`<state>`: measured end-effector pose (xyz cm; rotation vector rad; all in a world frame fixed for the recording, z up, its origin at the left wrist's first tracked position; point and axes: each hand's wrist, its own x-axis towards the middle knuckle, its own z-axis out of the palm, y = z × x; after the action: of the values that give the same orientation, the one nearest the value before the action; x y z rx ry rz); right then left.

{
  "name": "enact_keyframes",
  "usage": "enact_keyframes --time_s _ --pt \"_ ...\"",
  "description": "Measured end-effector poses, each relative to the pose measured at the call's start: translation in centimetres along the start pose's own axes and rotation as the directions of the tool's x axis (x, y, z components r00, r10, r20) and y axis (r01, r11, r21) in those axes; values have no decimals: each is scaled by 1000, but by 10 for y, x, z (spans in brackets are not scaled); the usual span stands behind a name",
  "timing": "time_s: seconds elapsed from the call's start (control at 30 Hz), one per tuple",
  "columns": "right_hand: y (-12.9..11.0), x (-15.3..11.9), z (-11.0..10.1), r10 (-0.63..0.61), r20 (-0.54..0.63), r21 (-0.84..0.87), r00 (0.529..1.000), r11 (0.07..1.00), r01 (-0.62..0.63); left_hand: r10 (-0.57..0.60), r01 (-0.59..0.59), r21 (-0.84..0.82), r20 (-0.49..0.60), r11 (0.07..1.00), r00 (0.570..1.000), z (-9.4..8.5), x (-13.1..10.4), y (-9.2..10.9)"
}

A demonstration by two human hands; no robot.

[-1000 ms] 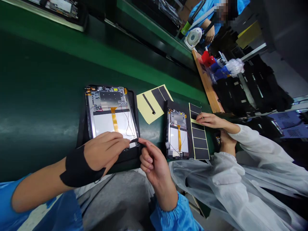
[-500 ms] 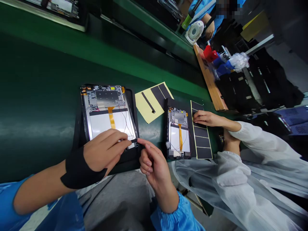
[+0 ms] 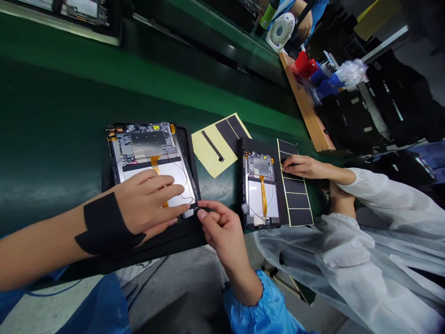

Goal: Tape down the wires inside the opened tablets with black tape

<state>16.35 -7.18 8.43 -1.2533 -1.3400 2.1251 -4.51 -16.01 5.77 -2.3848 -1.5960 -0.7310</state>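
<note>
An opened tablet lies on a black pad, with its circuit board, white battery and thin wires showing. My left hand rests over its lower part, fingers stretched and a little apart, thumb hidden underneath. At the tablet's near right corner, my right hand has thumb and index finger closed around the end of a small black strip that looks like tape. The left fingertips come close to this strip. A broad black patch is stuck on my left wrist.
Yellow backing paper with black adhesive pieces lies beyond. A second opened tablet is to the right. A co-worker's hand touches a sheet of black labels. Further off are a small fan and a wooden edge.
My left fingers have spread from a pinch over the tablet. My right thumb has come up towards the index finger at the strip. The co-worker's hand has shifted slightly on the labels.
</note>
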Motion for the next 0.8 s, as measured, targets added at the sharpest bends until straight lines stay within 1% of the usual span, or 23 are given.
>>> enact_keyframes --time_s 0.07,0.17,0.23,0.33,0.4,0.47,0.53,0.7,0.8 --pt "-1 3 3 -47 -32 -76 998 996 44 68 -68 10 15 998 998 -2 5 -7" --pt "-1 5 6 -87 -71 -135 994 988 77 144 -143 -10 48 990 988 -3 10 -16" --pt "-1 5 8 -94 -87 -154 992 985 79 177 -176 -30 58 984 982 -3 13 -20" --pt "-2 5 10 -90 -76 -177 993 981 75 242 -241 -22 65 970 968 0 16 -25" --pt "-4 5 11 -86 -68 -204 994 976 71 313 -313 -22 40 950 949 3 20 -29" --pt "-6 5 13 -81 -71 -232 994 971 62 375 -376 -48 -24 925 927 6 23 -32" --pt "-8 4 15 -85 -96 -251 992 966 59 389 -394 -79 -64 916 919 8 25 -35" --pt "-7 2 22 -121 -194 -267 974 961 67 350 -351 -124 -31 928 936 10 26 -36" --pt "-9 4 22 -98 -189 -244 977 968 50 338 -340 -181 -46 923 940 14 26 -39"
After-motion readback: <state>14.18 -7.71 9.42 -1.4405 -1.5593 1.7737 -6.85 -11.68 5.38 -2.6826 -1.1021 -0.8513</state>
